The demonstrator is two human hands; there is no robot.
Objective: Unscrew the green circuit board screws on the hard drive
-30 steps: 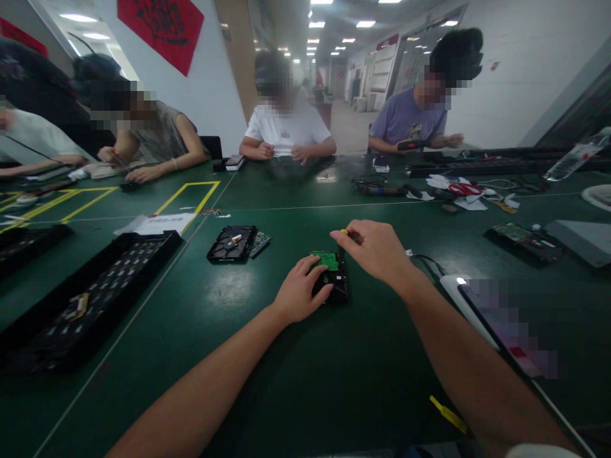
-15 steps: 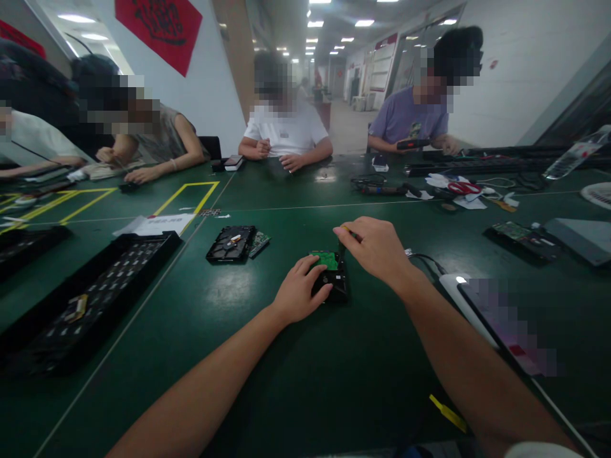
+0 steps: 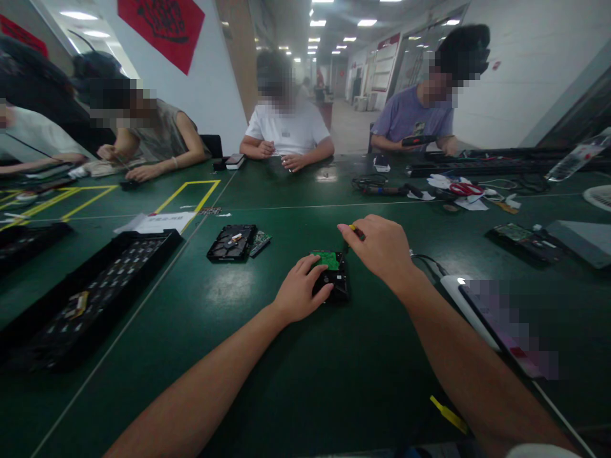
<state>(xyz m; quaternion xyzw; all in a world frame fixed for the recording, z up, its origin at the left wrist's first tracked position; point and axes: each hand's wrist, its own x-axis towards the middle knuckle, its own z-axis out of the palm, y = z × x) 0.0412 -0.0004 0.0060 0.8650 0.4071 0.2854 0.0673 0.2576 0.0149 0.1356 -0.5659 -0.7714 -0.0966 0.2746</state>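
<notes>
Dk.-green glossy tabletop (image 3: 258, 394) before us. Ctr.: 1 black rectangular hard drive (image 3: 340, 289) w/ green circuit board (image 3: 329, 260); our L hand (image 3: 303, 289) on it, fingers spread. Our R hand (image 3: 379, 248): fingers clamped on slim yellow-ended screwdriver (image 3: 352, 227), by drive's far right corner. Left: 1 long black plastic tray (image 3: 117, 296).

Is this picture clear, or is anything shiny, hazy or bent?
Head view: pale glare on the green tabletop, left of the left hand; head view, farther off: haze softens the corridor; head view, left: the white column slants, probably lens distortion.
</notes>
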